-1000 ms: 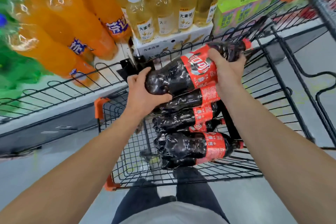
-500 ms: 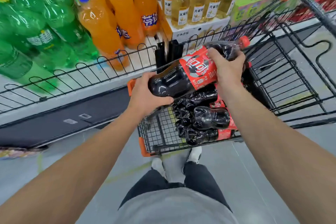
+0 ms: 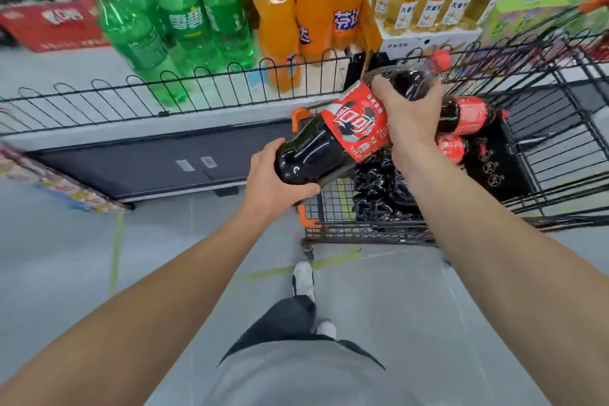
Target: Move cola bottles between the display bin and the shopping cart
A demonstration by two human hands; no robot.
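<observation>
Your left hand (image 3: pixel 272 183) gripping the cola bottle (image 3: pixel 336 138) base, your right hand (image 3: pixel 408 115) wrapped round its shoulder, bottle tilted above the cart (image 3: pixel 362 231), more cola bottles (image 3: pixel 382 188) inside

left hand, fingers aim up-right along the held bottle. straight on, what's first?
The left hand cups the base of the dark cola bottle with the red label, so its fingers already meet that. Beyond it, probably the black wire shopping cart and its bottles; depth is unclear.
</observation>
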